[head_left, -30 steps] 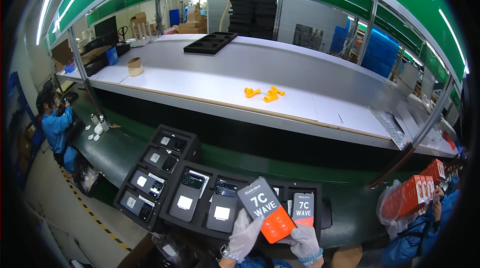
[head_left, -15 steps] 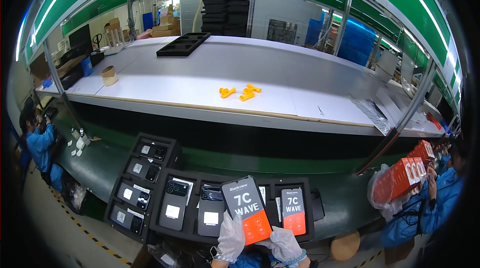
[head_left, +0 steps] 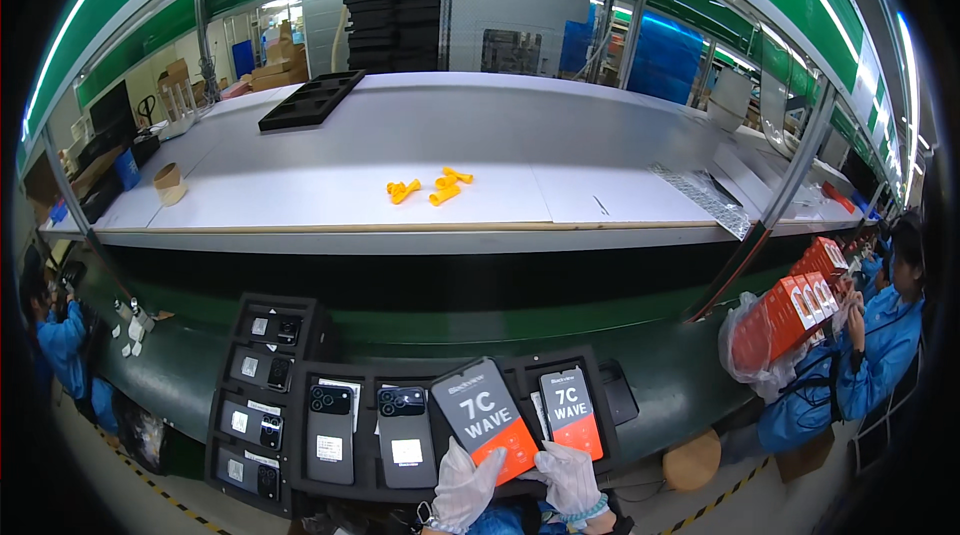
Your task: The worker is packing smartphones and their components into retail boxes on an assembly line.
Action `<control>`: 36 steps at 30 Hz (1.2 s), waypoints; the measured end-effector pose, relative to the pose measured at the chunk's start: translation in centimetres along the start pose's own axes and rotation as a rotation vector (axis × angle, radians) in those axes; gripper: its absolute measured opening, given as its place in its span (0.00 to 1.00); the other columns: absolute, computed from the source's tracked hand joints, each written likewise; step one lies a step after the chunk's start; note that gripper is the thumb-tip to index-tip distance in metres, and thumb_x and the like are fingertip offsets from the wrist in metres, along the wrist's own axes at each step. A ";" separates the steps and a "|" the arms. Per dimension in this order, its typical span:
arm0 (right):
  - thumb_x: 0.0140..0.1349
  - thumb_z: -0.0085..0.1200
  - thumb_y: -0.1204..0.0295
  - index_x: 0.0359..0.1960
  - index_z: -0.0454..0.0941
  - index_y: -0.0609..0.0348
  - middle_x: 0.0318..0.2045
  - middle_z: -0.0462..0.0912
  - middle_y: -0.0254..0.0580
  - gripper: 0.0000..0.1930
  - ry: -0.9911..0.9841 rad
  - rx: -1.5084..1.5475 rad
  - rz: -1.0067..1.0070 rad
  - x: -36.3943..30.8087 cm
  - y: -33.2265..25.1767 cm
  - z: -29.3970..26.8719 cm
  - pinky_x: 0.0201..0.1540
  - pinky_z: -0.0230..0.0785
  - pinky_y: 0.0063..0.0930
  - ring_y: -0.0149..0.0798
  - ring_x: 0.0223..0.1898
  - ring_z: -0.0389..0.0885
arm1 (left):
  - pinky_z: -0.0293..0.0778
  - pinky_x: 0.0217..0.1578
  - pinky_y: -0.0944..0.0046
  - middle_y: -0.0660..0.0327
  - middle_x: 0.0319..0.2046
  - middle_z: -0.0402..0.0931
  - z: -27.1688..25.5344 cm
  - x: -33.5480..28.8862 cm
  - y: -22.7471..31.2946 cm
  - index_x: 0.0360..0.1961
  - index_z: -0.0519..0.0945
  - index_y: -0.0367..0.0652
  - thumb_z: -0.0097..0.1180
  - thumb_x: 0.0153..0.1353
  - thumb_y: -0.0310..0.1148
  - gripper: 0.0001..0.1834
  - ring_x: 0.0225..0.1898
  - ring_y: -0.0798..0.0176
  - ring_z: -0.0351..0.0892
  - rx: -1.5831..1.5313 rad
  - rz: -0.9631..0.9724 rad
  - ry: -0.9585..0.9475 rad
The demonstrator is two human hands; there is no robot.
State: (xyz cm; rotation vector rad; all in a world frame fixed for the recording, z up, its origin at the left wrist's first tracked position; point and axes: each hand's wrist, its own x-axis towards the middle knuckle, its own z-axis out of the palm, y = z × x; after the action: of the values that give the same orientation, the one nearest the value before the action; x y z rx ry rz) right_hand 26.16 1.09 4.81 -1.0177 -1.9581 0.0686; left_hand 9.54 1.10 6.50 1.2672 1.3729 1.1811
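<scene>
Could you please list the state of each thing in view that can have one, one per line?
Left white-gloved hand: gripping the lower edge of the phone with the black-and-orange screen film, which is lifted and tilted.
Right white-gloved hand: touching the second filmed phone, lying flat in the black moulded tray.
Two dark phones: face-down in that tray.
Black empty tray: flat on the white shelf.

Gloved hands apparently gripping phone

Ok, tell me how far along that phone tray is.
Done: one phone lies screen-up in the black tray. In hand: left hand and right hand hold a second screen-up phone. Left: two phones still lie back-up.
</scene>
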 end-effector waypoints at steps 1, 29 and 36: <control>0.63 0.54 0.74 0.40 0.77 0.67 0.31 0.82 0.54 0.09 0.000 -0.003 0.006 0.3 -0.3 -0.3 0.32 0.74 0.33 0.48 0.29 0.82 | 0.73 0.43 0.57 0.45 0.42 0.76 0.3 0.0 0.6 0.48 0.67 0.28 0.55 0.62 0.32 0.20 0.40 0.48 0.78 -0.027 -0.009 0.082; 0.72 0.40 0.61 0.29 0.71 0.65 0.22 0.74 0.45 0.19 -0.184 0.699 1.024 0.1 -2.7 -0.2 0.28 0.63 0.35 0.43 0.25 0.71 | 0.75 0.43 0.60 0.51 0.49 0.74 7.1 -0.7 -0.5 0.55 0.70 0.33 0.55 0.63 0.32 0.21 0.42 0.56 0.77 -0.762 -0.076 0.489; 0.71 0.41 0.64 0.51 0.71 0.72 0.42 0.78 0.55 0.20 -0.184 -0.120 -0.032 -4.0 0.3 -1.1 0.46 0.73 0.36 0.47 0.43 0.79 | 0.73 0.45 0.63 0.55 0.47 0.75 7.0 -2.4 1.3 0.55 0.69 0.34 0.50 0.66 0.29 0.18 0.45 0.63 0.76 -0.378 -0.354 0.456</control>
State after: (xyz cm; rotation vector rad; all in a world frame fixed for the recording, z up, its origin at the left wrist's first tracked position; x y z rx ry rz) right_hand 28.21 -1.75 2.56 -1.0900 -2.1666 0.0272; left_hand 16.83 -0.76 6.83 0.4790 1.5222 1.4390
